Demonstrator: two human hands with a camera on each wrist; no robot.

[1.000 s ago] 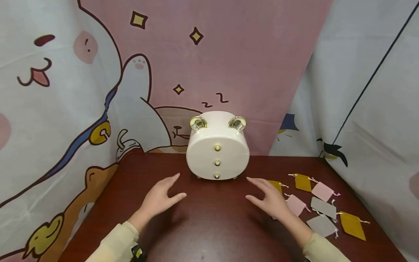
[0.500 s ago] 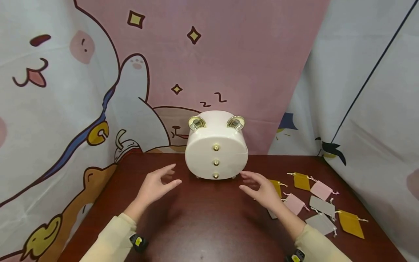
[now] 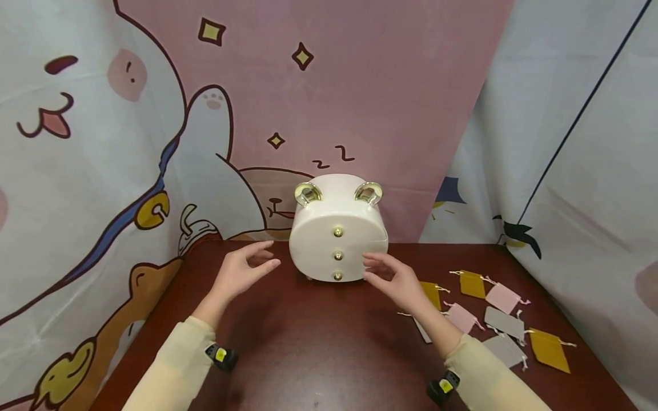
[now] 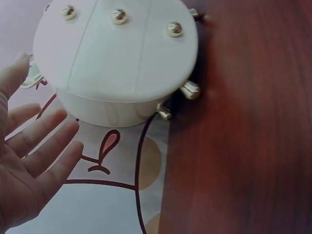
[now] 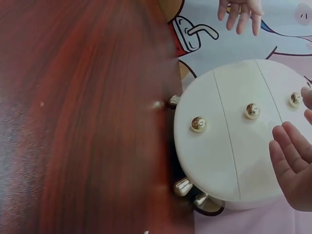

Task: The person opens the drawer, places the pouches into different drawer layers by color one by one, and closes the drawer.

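A white oval box with three drawers [image 3: 313, 251] stands at the back middle of the table. Its front carries three gold knobs [image 3: 337, 256], and two gold ear-shaped pieces [image 3: 368, 193] sit on top. Left of it my left hand [image 3: 239, 271] is held in the air, fingers extended and thumb apart. My right hand [image 3: 393, 279] overlaps the box's lower right front in the head view, its fingers slightly bent and holding nothing. The left wrist view shows the left hand [image 4: 34, 168] palm up beside the box. In the right wrist view, the right hand [image 5: 295, 168] is near the knobs.
Several small drawstring pouches lie at the table's right: mustard ones [image 3: 550, 349], pink ones [image 3: 502, 298] and grey ones [image 3: 505, 323]. One grey pouch is partly behind the right forearm. A printed cloth [image 3: 401, 85] hangs behind the dark red table [image 3: 319, 348].
Both hands have moved forward toward the box, the right one also leftward so that it overlaps the box's front. The box and pouches have stayed in place; the head view has shifted slightly.
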